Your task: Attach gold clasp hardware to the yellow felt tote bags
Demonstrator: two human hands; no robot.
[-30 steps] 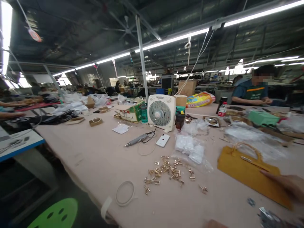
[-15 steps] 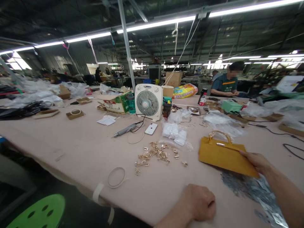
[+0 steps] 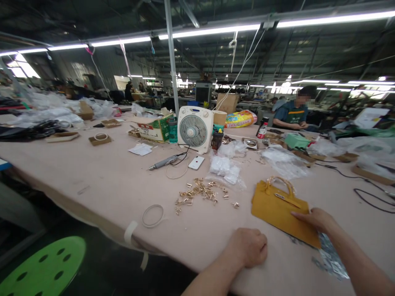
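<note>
A mustard-yellow handbag (image 3: 282, 211) lies tilted on the table at the right. It has a rounded handle and a small shiny metal plate on its strap. My right hand (image 3: 317, 220) grips its right end, thumb on the front face; the other fingers are partly hidden. Beneath the bag's lower edge, silvery flat pieces (image 3: 331, 255) peek out. My left hand (image 3: 249, 246) rests on the tabletop as a closed fist, left of the bag and apart from it; no object shows in it. Beyond it are loose gold-coloured metal fittings (image 3: 200, 191).
A white box fan (image 3: 195, 129) stands mid-table, near a phone (image 3: 196, 163), a grey corded hand tool (image 3: 163, 162) and plastic-bagged parts (image 3: 226, 169). A ring of strap (image 3: 152, 216) lies near the front edge. A co-worker (image 3: 294, 111) sits across the table. A green stool (image 3: 46, 263) stands lower left.
The handbag has shifted slightly left and towards me with my right hand, covering more of the silvery pieces. My left fist appears a little further left. The view has shifted slightly.
</note>
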